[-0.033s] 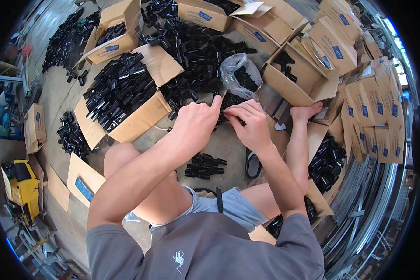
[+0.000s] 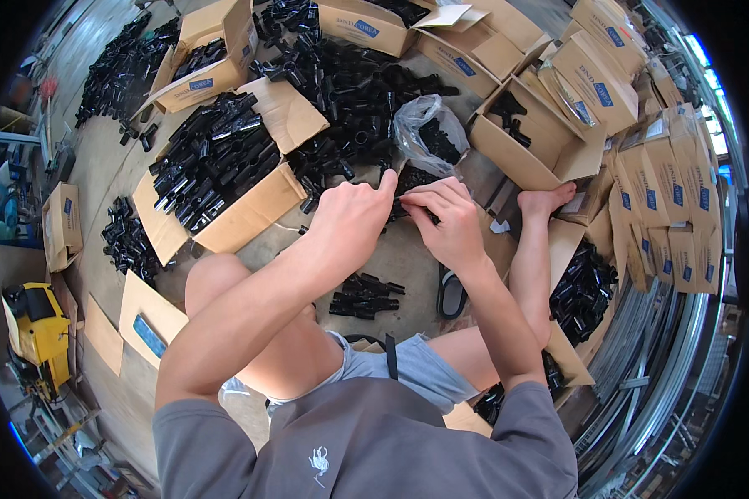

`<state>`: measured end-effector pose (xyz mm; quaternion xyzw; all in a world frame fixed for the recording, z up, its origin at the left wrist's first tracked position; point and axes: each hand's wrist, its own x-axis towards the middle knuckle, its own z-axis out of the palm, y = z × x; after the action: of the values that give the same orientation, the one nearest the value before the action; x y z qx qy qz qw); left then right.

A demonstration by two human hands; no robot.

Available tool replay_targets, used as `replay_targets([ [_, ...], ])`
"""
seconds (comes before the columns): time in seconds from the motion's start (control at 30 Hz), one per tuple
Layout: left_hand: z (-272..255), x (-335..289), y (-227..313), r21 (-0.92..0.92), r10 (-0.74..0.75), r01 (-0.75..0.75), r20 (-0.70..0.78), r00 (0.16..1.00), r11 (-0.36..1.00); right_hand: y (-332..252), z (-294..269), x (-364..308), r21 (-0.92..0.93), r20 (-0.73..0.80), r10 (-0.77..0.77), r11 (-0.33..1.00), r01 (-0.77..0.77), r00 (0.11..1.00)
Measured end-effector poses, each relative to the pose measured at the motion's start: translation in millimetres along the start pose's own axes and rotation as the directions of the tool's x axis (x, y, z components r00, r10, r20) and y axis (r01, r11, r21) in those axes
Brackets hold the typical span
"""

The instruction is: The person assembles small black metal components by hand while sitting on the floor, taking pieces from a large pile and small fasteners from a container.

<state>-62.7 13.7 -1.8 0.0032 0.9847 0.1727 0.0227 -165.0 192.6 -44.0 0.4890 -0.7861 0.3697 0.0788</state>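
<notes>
My left hand [image 2: 354,218] is closed, back of the hand up, its thumb stretched forward. Whatever its curled fingers hold is hidden beneath them. Just to its right, my right hand [image 2: 443,214] is pinched, thumb against fingers; a tiny thing may be between the tips, too small to name. Black shapes show in the gap between the hands. Right beyond them lies a clear plastic bag [image 2: 412,125] with small black pieces [image 2: 438,141] inside. Past my left hand spreads a heap of black tubular fittings [image 2: 362,100]. A smaller group of black fittings [image 2: 366,296] lies on the floor between my legs.
An open carton of black fittings [image 2: 216,162] stands to the left, another carton [image 2: 516,154] at the right. Stacked cartons [image 2: 662,191] and long metal bars [image 2: 641,374] line the far right. A phone [image 2: 150,335] rests on cardboard; a sandal [image 2: 452,296] lies near my right forearm.
</notes>
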Motion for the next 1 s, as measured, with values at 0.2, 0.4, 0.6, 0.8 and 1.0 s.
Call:
replay_targets([
  [0.2,-3,0,1,-0.003,-0.004,0.004,0.012,1.000,1.000,-5,-2,1,0.027,-0.008,0.045,0.999,-0.044,0.999],
  [0.4,0,3,2,-0.012,0.010,-0.010,0.021,1.000,1.000,-2,-5,1,0.006,0.011,0.035,0.999,-0.035,0.999],
  [0.6,4,2,1,-0.021,0.017,-0.017,0.007,1.000,1.000,-4,-6,1,-0.015,0.078,0.030,0.999,-0.029,0.996],
  [0.8,-2,5,4,-0.115,-0.018,0.023,0.045,0.999,0.993,-3,-18,2,-0.004,-0.048,0.093,0.996,-0.094,0.994],
  [1.0,-28,9,7,-0.426,-0.157,0.150,0.018,0.987,0.892,103,5,-40,0.164,-0.251,0.632,0.774,-0.611,0.733],
])
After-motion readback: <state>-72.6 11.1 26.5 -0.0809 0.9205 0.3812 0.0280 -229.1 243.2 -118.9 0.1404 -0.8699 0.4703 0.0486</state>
